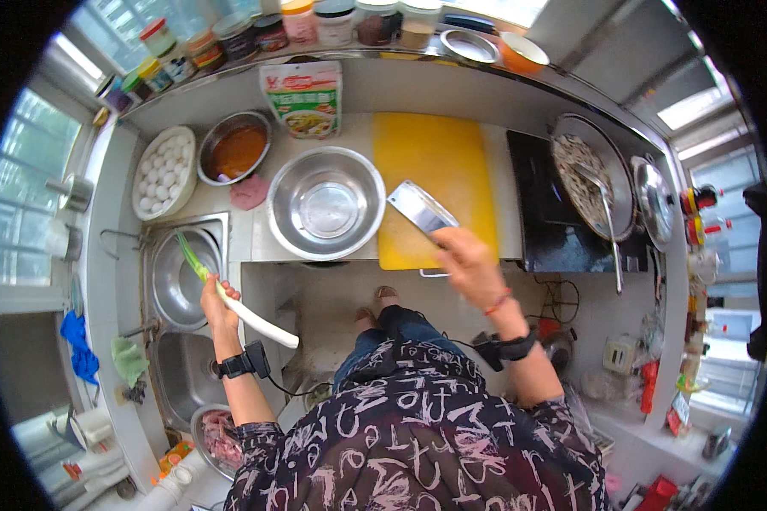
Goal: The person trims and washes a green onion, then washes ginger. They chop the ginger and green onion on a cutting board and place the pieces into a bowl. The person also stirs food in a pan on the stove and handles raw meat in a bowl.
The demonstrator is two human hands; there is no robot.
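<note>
My left hand grips a long leek-like green onion, its green end over the double sink and its white end towards my body. In my right hand is the handle of a cleaver. The broad metal blade lies over the yellow cutting board; whether it touches the board I cannot tell. Left of the board stands a large stainless steel bowl with nothing in it. A steel basin sits in the upper sink compartment.
A basket of white eggs, a bowl of orange-brown liquid, a pink cloth and a food pouch stand along the back left. On the right, a wok with food and a spatula rests on the black cooktop. Raw meat fills a bowl.
</note>
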